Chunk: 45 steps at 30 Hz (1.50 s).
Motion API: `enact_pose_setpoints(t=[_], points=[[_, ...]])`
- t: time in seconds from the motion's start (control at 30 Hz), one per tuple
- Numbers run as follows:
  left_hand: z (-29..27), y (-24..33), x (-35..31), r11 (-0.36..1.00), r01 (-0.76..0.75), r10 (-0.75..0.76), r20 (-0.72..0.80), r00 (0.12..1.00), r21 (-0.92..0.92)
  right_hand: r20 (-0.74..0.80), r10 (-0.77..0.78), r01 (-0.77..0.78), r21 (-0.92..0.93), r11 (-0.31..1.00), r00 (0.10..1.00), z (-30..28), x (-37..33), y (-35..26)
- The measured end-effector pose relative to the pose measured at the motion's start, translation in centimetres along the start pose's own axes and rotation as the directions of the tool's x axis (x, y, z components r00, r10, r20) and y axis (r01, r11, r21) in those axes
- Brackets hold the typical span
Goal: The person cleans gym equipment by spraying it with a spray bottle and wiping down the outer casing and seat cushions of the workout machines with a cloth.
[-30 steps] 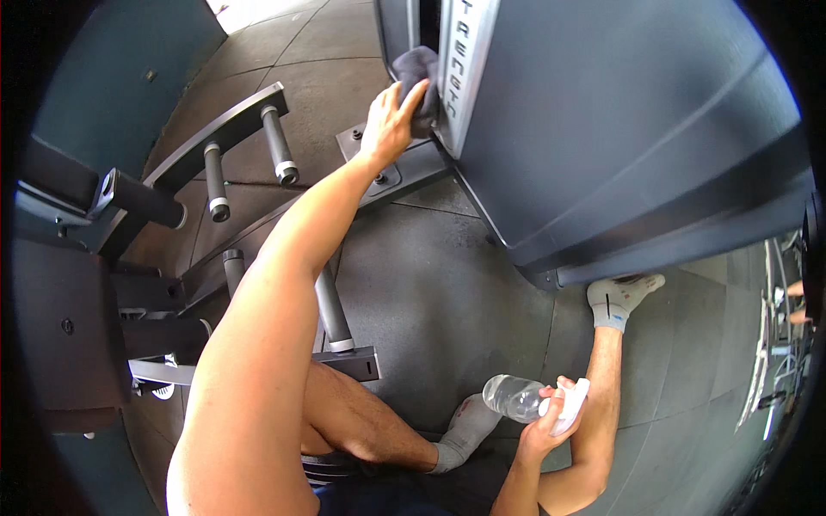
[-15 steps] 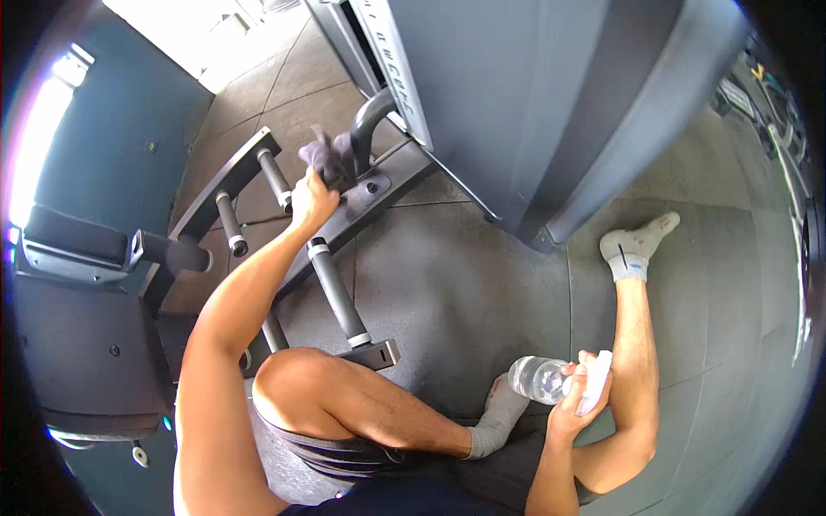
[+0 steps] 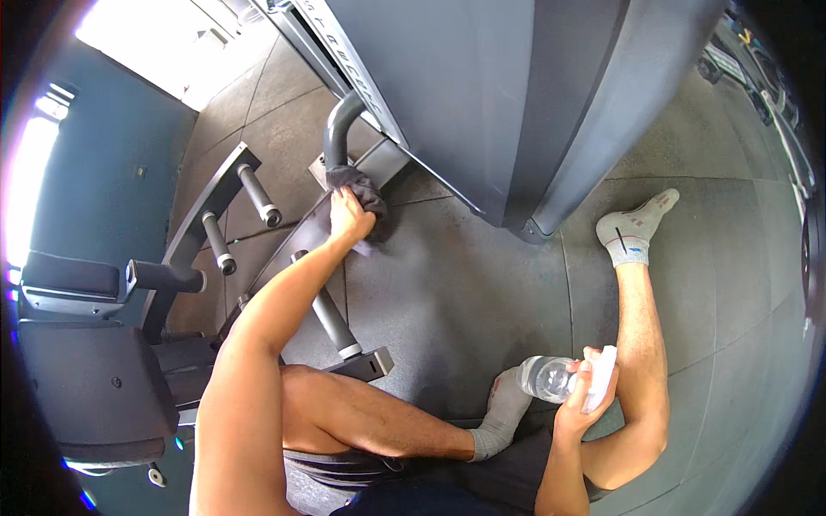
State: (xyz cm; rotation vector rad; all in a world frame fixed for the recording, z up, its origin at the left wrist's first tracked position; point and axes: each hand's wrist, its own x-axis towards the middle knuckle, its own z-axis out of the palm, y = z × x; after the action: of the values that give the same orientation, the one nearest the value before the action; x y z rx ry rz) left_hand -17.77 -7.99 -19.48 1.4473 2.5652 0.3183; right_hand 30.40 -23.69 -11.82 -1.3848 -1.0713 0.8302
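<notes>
My left hand (image 3: 351,217) is closed round a dark grey cloth (image 3: 366,191). It presses the cloth against the lower end of a curved grey tube (image 3: 340,129) on the gym machine, just above the base beam (image 3: 383,163). Part of the tube's foot is hidden behind the cloth. In my right hand (image 3: 582,404), over by my bent right leg, is a clear spray bottle (image 3: 547,378) with a white spray head (image 3: 600,378). The bottle lies tilted on its side, its base pointing left, and holds clear liquid.
A tall grey machine housing (image 3: 465,95) rises ahead. To the left stand a frame with padded-looking pegs (image 3: 258,196) and a black seat (image 3: 95,387). Another peg bar (image 3: 335,322) ends near my left knee. Dark rubber tiles (image 3: 456,284) cover the floor; more equipment (image 3: 766,95) lines the far right.
My left hand with the cloth has moved right and slightly down, from the left side of the tube's foot onto it. The right hand and bottle have barely shifted.
</notes>
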Motion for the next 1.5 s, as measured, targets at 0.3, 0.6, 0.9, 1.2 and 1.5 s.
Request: enact_pose_setpoints(t=[0.3,0.6,0.9,1.2,1.5], points=[[-2.6,2.3,0.7,0.965,-0.139,0.097,0.189,0.977,0.222,0.016,0.019,-0.019,0.012,1.000,1.000,0.8,0.5,-0.4],[2.5,5.4,0.4,0.801,-0.464,0.450,0.130,0.884,0.380,-0.041,0.041,-0.040,0.033,0.999,0.998,0.0,0.4,-1.0],[4.6,6.7,6.9,0.934,-0.355,0.356,-0.139,0.924,0.031,-0.010,0.075,-0.075,-0.011,0.997,0.997,-0.1,0.7,-0.3],[5.4,10.2,0.3,0.884,-0.081,0.129,-0.074,0.989,0.461,0.000,0.076,-0.076,0.026,0.997,0.997,-0.6,0.6,-0.1],[2.6,5.6,9.5,0.922,-0.325,0.312,0.091,0.946,0.211,0.063,0.081,-0.082,0.008,0.997,0.995,0.2,1.2,-0.7]])
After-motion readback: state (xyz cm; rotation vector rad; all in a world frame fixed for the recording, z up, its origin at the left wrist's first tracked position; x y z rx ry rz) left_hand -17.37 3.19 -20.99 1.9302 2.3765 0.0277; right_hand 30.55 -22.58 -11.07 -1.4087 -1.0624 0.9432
